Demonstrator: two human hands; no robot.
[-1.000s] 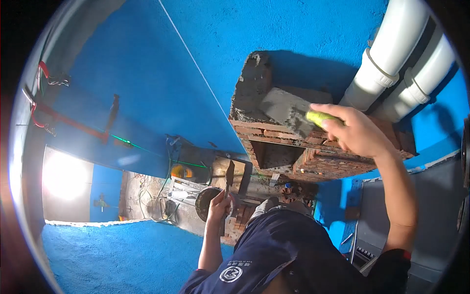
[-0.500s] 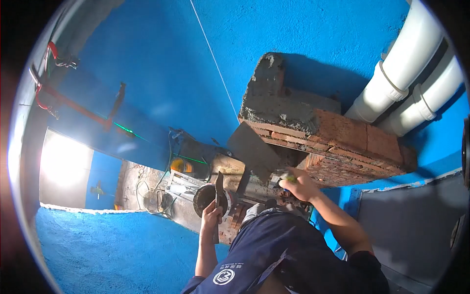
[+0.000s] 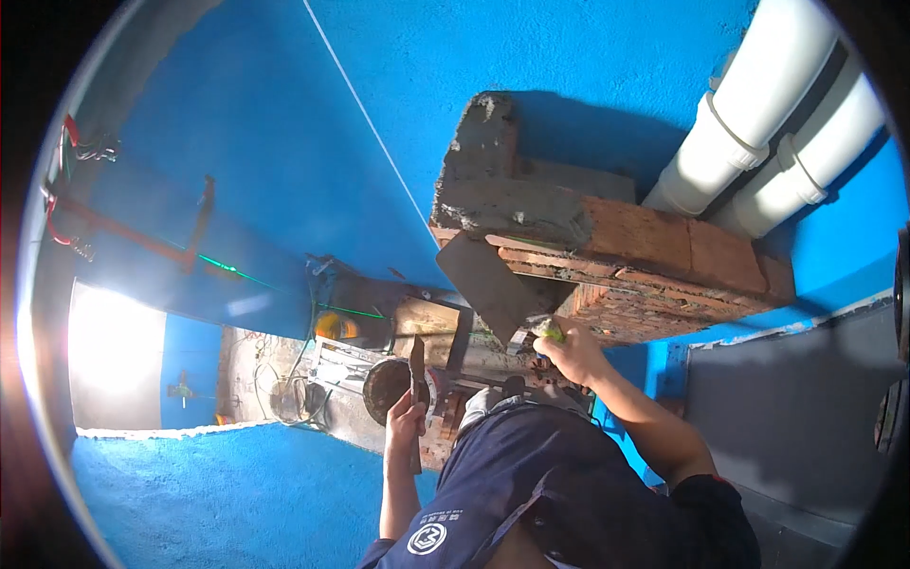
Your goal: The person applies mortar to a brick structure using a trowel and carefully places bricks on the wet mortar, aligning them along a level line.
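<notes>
My right hand (image 3: 569,356) is closed around the green handle of a flat trowel (image 3: 488,284). Its wide grey blade points up and left, overlapping the near left end of a small brick wall (image 3: 654,232) in this view; whether it touches the bricks I cannot tell. Grey mortar (image 3: 517,209) covers the wall's left part and stands higher at its far left corner. My left hand (image 3: 406,417) grips a long, thin, dark piece (image 3: 417,370), seen edge-on, so its kind is unclear. Close behind that piece is a round bucket (image 3: 379,394) with dark contents.
White pipes (image 3: 716,142) rise behind the wall's right side. A taut white string (image 3: 365,109) runs down the blue wall (image 3: 588,47) to the bricks' left corner. A wooden board (image 3: 427,327), a yellow object (image 3: 336,325) and cables (image 3: 270,375) lie left. A grey panel (image 3: 796,436) stands right.
The whole view has shifted, so the scene sits further left. Against the brick wall, the trowel blade has slid slightly right from the left corner. Both hands keep their hold.
</notes>
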